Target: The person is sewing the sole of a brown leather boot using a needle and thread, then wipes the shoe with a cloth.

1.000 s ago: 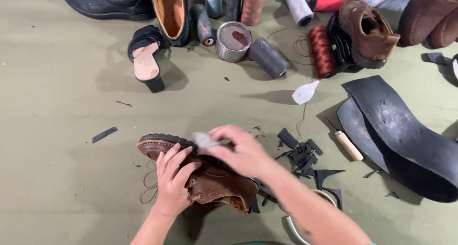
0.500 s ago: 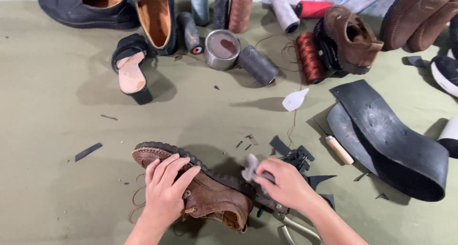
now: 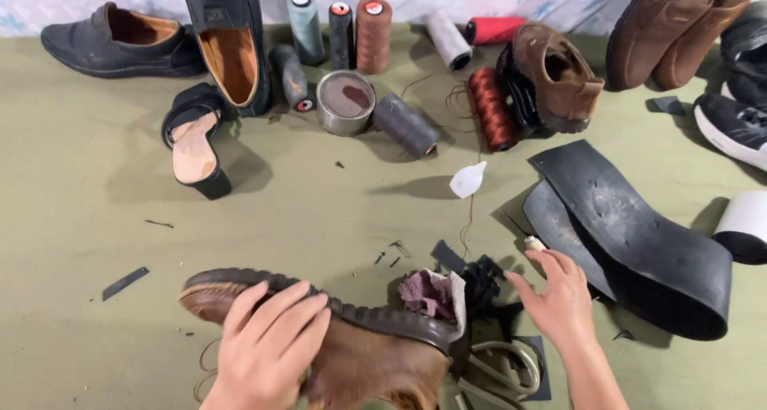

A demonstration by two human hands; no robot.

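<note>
A brown boot (image 3: pixel 375 362) lies on its side on the olive cloth, its dark lugged sole (image 3: pixel 359 314) facing up. My left hand (image 3: pixel 272 350) presses flat on the boot near its toe end. A stained white rag (image 3: pixel 435 294) sits bunched at the boot's heel. My right hand (image 3: pixel 559 298) has its fingers apart, just right of the rag, over black rubber scraps (image 3: pixel 487 286). Its fingertips are near a small wooden-handled tool (image 3: pixel 534 243). Whether they touch the tool is unclear.
Black rubber sole sheets (image 3: pixel 631 234) lie at the right, scissors (image 3: pixel 499 370) below my right hand. At the back stand several thread spools (image 3: pixel 372 34), a metal tin (image 3: pixel 345 102), black shoes (image 3: pixel 120 46), a black sandal (image 3: pixel 196 142) and brown shoes (image 3: pixel 559 78). A white cap (image 3: pixel 467 178) is mid-table.
My right hand took the rag off the boot's sole, let it go at the heel, and has moved right toward the small tool. The left hand stays on the boot.
</note>
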